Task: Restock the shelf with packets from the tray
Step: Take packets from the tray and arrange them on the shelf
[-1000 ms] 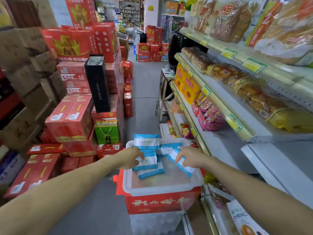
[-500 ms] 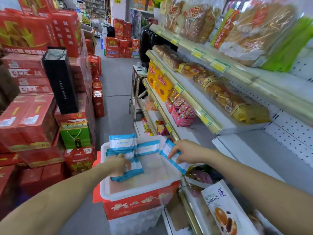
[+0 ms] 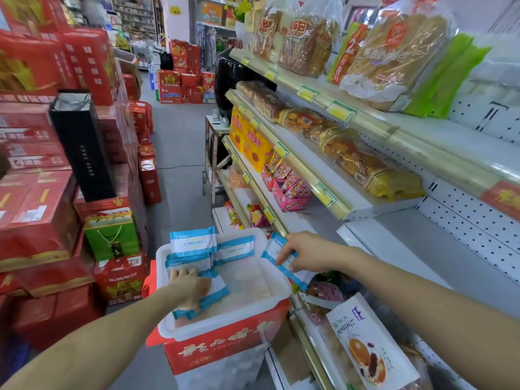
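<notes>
A white plastic tray (image 3: 278, 295) sits on a red carton (image 3: 225, 350) beside the shelf. Several blue-and-white packets (image 3: 194, 241) lie and lean at its far end. My left hand (image 3: 188, 289) is inside the tray, fingers curled round a small stack of packets (image 3: 216, 289). My right hand (image 3: 304, 253) pinches one packet (image 3: 274, 249) over the tray's right rim, next to the edge of the grey shelf board (image 3: 439, 249).
Bread bags and snack packs fill the upper shelves (image 3: 306, 167) on the right. A pastry bag (image 3: 365, 342) lies on the lower shelf. Red cartons (image 3: 42, 209), a black box (image 3: 81, 144) and a green bag (image 3: 111, 235) stack along the aisle's left side.
My right hand has carried its packet from inside the tray out past the right rim, toward the shelf. My left hand has closed on the packet stack. The view has turned right.
</notes>
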`<state>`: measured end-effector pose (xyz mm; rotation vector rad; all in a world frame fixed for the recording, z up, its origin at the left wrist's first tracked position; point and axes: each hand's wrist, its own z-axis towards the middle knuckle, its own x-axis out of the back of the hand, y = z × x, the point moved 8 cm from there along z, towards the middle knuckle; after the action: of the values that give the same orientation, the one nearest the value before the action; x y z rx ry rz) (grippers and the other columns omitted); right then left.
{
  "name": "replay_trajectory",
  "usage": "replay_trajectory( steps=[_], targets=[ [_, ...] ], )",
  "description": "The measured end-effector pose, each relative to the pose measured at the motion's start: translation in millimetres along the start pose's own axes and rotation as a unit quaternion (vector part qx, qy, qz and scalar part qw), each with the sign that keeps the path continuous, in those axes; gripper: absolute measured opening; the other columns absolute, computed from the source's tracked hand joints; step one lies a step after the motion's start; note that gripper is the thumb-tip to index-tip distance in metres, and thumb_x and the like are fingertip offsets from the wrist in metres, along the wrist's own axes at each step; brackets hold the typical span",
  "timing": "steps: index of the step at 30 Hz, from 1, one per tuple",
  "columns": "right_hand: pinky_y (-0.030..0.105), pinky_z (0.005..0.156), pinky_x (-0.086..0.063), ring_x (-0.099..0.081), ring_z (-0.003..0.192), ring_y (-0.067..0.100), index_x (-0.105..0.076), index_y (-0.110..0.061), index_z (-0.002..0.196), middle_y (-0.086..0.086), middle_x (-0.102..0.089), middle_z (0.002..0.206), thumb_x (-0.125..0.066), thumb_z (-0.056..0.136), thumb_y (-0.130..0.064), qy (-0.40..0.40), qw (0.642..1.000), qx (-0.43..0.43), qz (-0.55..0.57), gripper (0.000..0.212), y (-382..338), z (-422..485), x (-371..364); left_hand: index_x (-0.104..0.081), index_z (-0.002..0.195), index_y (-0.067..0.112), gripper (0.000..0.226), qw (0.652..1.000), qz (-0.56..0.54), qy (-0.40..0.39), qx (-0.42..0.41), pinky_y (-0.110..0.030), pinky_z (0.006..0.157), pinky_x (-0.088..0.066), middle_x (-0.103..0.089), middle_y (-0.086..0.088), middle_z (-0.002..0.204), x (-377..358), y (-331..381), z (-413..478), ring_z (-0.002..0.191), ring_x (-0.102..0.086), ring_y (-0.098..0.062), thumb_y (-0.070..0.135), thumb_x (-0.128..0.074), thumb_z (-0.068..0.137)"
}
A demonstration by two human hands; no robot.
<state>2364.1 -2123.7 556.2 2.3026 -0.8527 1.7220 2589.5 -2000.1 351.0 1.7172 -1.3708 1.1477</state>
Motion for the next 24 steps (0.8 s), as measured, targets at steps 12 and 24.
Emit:
replay_trajectory(
  steps=[12, 24],
  targets=[
    [0.033, 0.091, -0.051, -0.056, 0.104, 0.011, -0.076, -0.037, 0.120, -0.008, -0.059, 0.118, -0.075, 0.090, -0.021, 0.045, 0.999, 0.003, -0.027, 0.033, -1.5, -42.0, 50.5, -0.070, 0.096, 0.022, 0.024, 0.994, -0.081, 0.014, -0.072, -0.025, 0.085, -0.049, -0.065, 0.008, 0.098, 64.0, -1.6, -22.1, 0.096, -0.061, -0.019, 0.006, -0.056, 0.086],
    [0.033, 0.080, -0.054, -0.057, 0.098, 0.013, -0.075, -0.041, 0.120, -0.017, -0.051, 0.105, -0.075, 0.092, -0.023, 0.070, 0.996, 0.014, -0.054, 0.033, -3.6, -94.8, 129.6, -0.073, 0.100, 0.031, 0.025, 0.983, -0.058, 0.104, -0.140, -0.017, 0.073, -0.040, -0.065, 0.018, 0.098, 232.3, 28.6, -61.0, 0.089, -0.060, -0.006, 0.009, -0.068, 0.089]
  ],
)
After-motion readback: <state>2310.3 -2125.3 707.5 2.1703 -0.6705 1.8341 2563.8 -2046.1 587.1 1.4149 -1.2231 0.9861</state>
